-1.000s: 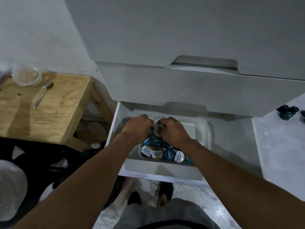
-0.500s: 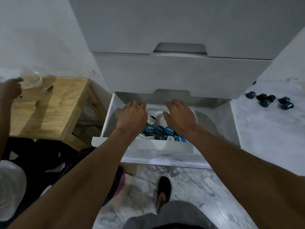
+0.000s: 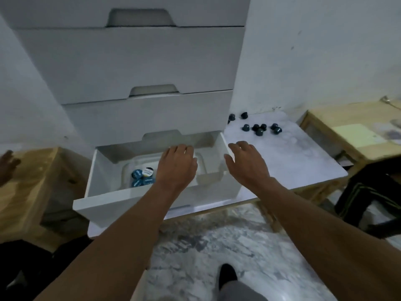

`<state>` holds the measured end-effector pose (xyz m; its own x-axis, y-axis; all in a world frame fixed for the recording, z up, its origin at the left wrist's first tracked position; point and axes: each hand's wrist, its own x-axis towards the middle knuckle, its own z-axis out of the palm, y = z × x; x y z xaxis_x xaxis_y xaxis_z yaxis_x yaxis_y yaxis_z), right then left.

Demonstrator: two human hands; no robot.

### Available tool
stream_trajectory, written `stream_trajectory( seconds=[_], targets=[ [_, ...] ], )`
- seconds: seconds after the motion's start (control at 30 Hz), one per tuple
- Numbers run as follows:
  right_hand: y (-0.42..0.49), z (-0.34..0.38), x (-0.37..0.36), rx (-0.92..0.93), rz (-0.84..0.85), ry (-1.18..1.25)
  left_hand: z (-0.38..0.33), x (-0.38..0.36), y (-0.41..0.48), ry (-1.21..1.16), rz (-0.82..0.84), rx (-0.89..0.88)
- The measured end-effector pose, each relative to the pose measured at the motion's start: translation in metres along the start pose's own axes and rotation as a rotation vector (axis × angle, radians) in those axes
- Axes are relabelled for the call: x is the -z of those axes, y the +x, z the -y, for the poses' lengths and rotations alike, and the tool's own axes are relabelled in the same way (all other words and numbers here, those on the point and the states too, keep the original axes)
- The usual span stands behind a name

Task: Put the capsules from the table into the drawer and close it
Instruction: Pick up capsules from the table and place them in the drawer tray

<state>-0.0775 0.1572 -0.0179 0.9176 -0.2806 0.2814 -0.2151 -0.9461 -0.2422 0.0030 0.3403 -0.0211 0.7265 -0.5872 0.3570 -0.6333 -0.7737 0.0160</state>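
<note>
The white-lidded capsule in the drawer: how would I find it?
Find the tall white drawer unit, then its open bottom drawer. A clear tub inside holds a few capsules. The white-lidded capsule alone shows a white lid; its neighbours' are blue.

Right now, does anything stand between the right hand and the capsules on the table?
Nothing visible does. The right hand is open by the drawer's right wall, and only tabletop lies between it and the capsules farther back.
</note>
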Motion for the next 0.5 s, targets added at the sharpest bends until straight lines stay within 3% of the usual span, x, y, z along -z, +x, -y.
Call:
stream_trajectory(
  seconds=[0.27, 0.5],
  targets=[
    [-0.013, -0.111, 0.033, -0.153, -0.051, 0.012, -0.111, -0.012, 0.054, -0.04, -0.073, -0.202],
    [0.002, -0.234, 0.055, -0.181, -0.036, 0.009, -0.224, -0.04, 0.121, -0.043, -0.056, -0.192]
  ],
)
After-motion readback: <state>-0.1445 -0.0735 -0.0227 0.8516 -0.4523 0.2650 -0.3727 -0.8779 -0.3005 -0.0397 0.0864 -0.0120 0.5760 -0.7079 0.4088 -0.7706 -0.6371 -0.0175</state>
